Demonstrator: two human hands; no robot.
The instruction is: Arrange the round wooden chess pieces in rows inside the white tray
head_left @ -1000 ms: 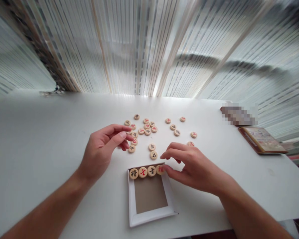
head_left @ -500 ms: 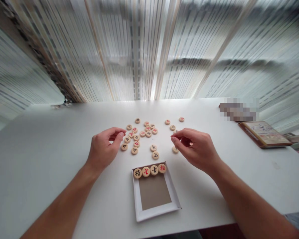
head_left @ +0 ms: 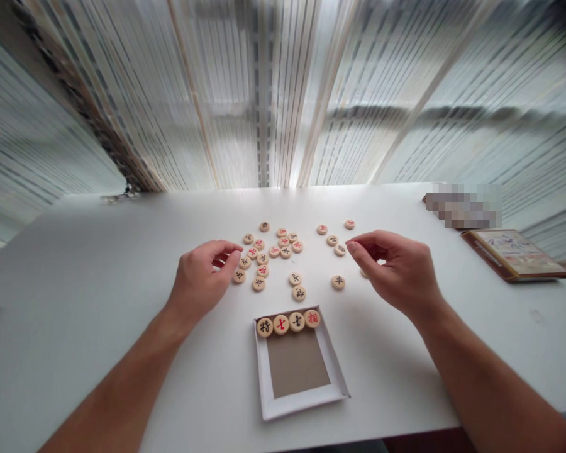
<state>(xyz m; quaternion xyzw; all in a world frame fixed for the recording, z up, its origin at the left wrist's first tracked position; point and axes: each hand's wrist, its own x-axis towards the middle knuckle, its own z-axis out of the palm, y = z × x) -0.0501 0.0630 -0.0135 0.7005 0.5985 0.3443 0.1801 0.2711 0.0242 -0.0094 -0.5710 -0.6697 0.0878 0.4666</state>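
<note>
My left hand (head_left: 206, 275) hovers at the left edge of the scattered xiangqi pieces, fingers loosely bent, thumb a little apart from them, with nothing visible in it. My right hand (head_left: 396, 270) is at the right of the pieces. Its thumb and forefinger tips are beside a black-marked xiangqi piece (head_left: 340, 250); whether they touch it I cannot tell. Another piece (head_left: 364, 272) is mostly hidden under this hand. Closer to me lies a shallow white box (head_left: 302, 399) with a row of pieces (head_left: 281, 324) along its far side, two red-marked and two black-marked.
Several round wooden pieces (head_left: 285, 251) lie scattered on the white table (head_left: 99, 302). A black-marked piece (head_left: 338, 282) sits apart in front of my right hand. At the right are a brown-edged flat box (head_left: 514, 255) and a blurred-out item (head_left: 462, 209). Striped blinds (head_left: 283, 94) hang behind.
My right hand has moved right, uncovering two black-marked pieces. My left hand keeps nearly the same place. The whole view has shifted slightly; the row in the box is unchanged.
</note>
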